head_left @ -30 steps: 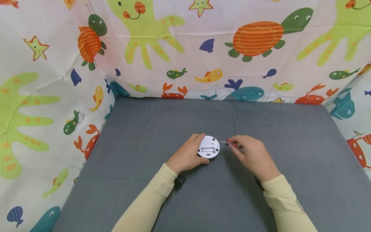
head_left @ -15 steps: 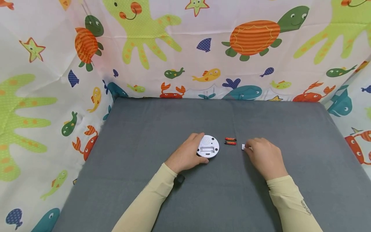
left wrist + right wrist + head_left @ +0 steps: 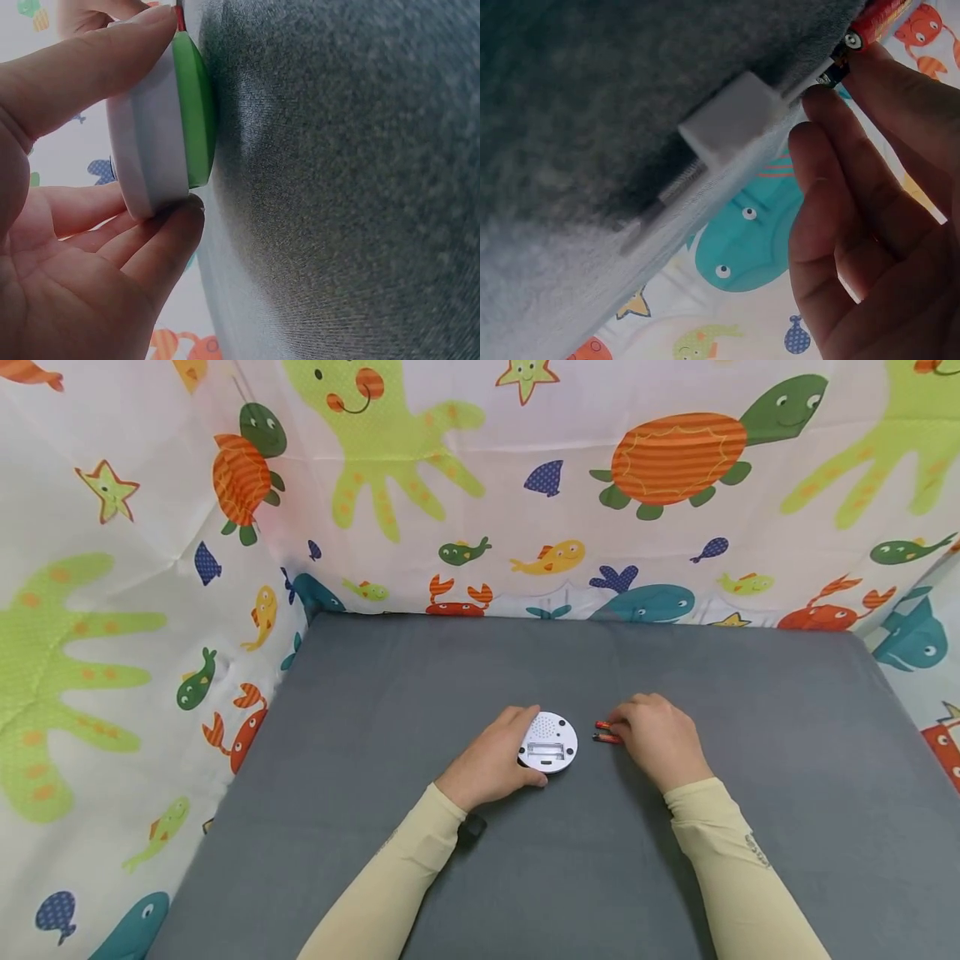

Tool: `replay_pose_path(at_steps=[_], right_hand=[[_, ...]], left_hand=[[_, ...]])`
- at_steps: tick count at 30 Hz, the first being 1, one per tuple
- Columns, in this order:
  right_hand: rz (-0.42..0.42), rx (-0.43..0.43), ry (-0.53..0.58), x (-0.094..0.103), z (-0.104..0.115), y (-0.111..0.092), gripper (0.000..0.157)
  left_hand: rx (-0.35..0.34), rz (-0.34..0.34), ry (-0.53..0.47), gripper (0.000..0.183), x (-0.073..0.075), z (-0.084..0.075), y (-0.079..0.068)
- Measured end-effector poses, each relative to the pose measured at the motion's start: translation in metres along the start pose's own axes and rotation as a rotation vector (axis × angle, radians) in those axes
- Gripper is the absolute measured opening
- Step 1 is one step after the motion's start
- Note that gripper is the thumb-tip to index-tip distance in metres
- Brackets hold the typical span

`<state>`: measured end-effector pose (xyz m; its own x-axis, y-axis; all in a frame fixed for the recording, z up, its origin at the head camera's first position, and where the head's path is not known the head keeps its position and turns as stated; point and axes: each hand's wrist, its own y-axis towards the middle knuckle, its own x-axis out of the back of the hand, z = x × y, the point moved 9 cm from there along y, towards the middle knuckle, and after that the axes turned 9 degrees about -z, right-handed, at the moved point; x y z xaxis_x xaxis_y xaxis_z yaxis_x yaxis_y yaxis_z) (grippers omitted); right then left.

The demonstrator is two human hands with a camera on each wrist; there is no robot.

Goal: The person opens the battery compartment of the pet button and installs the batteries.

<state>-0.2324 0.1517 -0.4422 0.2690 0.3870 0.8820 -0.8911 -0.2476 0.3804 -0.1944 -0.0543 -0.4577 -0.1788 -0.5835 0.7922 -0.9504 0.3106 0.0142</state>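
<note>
My left hand [image 3: 491, 764] grips a round white device [image 3: 549, 727] by its left side, thumb at the near edge and fingers at the far edge. Its upper face shows speaker holes and an uncovered battery compartment without batteries in it. From the left wrist view, the device's underside is green [image 3: 196, 112], facing the cloth. To the right, my right hand [image 3: 660, 739] pinches at two red-and-black batteries [image 3: 606, 738], its fingertips covering their right ends. In the right wrist view, one red battery [image 3: 877, 22] touches the thumb side. A small blurred white cover [image 3: 735, 120] lies beside that hand.
Grey cloth [image 3: 420, 693] covers the table. Behind and at both sides hangs a white curtain [image 3: 465, 477] printed with sea animals. A black wrist-worn piece [image 3: 472, 828] sits under my left wrist.
My right hand carried the small white cover rightward, put it on the cloth and released it, then came back left to the batteries. My left hand kept its grip on the device.
</note>
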Motion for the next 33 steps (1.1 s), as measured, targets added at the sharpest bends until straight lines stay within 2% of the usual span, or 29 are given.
replay_pose_path(at_steps=[6,13,19,23,27,33], right_hand=[[-0.027,0.043,-0.014,0.008,0.011,0.002,0.007],[0.072,0.016,-0.023,0.000,0.009,-0.002,0.013],[0.096,-0.001,-0.003,0.002,0.013,-0.004,0.008],[0.072,0.020,0.054,0.016,0.034,-0.002,0.010],[-0.008,0.117,0.109,0.032,0.065,-0.002,0.013],[-0.063,0.221,0.146,0.027,0.093,-0.008,0.018]], left_hand=[[0.003,0.002,0.006,0.102,0.000,0.001,0.001],[0.000,-0.001,0.017,0.101,0.001,-0.001,0.000],[-0.003,-0.002,0.013,0.102,0.001,-0.003,-0.001],[0.001,0.005,0.019,0.102,0.000,-0.003,0.000],[0.001,0.013,0.034,0.102,0.000,-0.003,0.001],[-0.009,0.015,0.030,0.101,-0.001,-0.004,0.001]])
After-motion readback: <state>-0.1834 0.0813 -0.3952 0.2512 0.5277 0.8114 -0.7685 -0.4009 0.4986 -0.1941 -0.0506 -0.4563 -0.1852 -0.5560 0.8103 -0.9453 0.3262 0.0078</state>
